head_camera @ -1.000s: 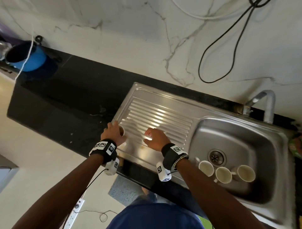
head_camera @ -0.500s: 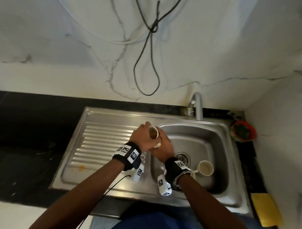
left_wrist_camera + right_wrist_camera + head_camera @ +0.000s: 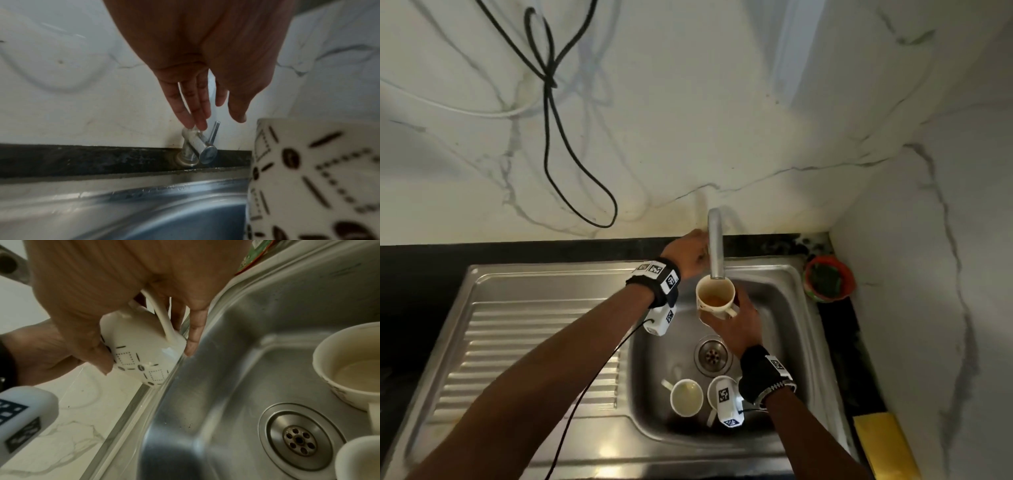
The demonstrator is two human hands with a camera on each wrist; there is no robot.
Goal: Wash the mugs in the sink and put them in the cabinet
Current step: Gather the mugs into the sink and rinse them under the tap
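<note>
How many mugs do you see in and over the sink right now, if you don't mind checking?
3. One patterned mug is in the right hand under the tap spout. A second mug stands on the basin floor, a third beside it, partly hidden by the wrist camera. Others may be hidden.

White marble wall [image 3: 688, 102], black cable [image 3: 548, 102], blk counter [image 3: 421, 267]

A black cable [image 3: 571, 150] hangs on the marble wall [image 3: 722, 102]; a yellow sponge [image 3: 883, 442] lies on the counter
</note>
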